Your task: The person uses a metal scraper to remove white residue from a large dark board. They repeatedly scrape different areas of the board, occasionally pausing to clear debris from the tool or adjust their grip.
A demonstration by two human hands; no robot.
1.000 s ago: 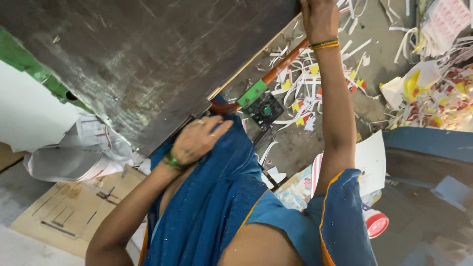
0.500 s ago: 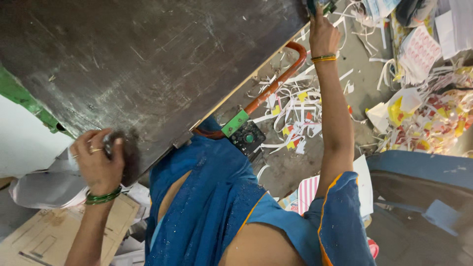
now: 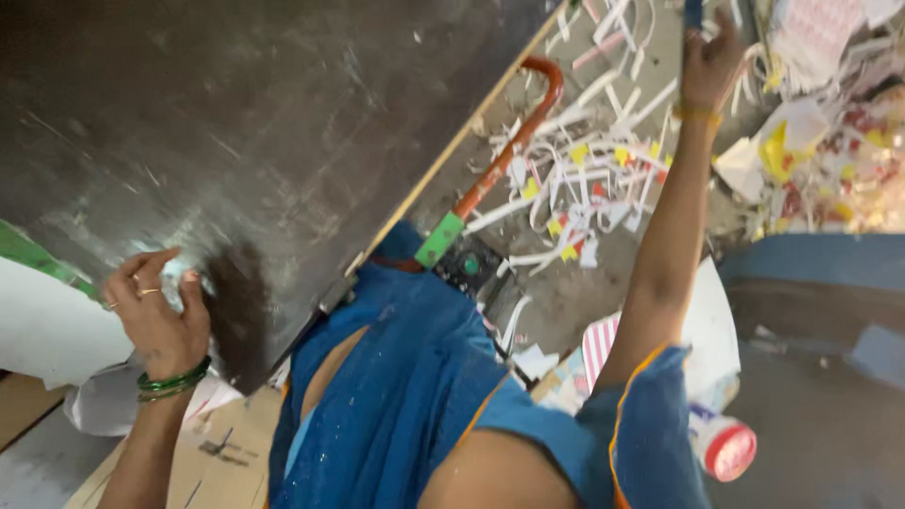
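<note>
The left hand (image 3: 156,316), wearing green bangles at the wrist, rests on the near edge of a large dark surface (image 3: 264,141). Its fingers (image 3: 141,273) are curled around something pale and crumpled, too blurred to name. White paper (image 3: 47,335) lies just below that edge, above brown cardboard (image 3: 222,443) on the floor.

The right hand (image 3: 707,61) is stretched far out, with a gold bangle on its wrist. Its fingers are closed around a thin dark object (image 3: 693,14) that runs out of view at the top.

Between the arms, a curved orange handle (image 3: 514,141) runs along the surface's edge down to a green tab (image 3: 440,238). Beyond it, white, yellow and pink paper strips (image 3: 584,179) litter the floor. A white container with a red cap (image 3: 721,443) lies on its side near the right elbow; what it holds cannot be seen.
</note>
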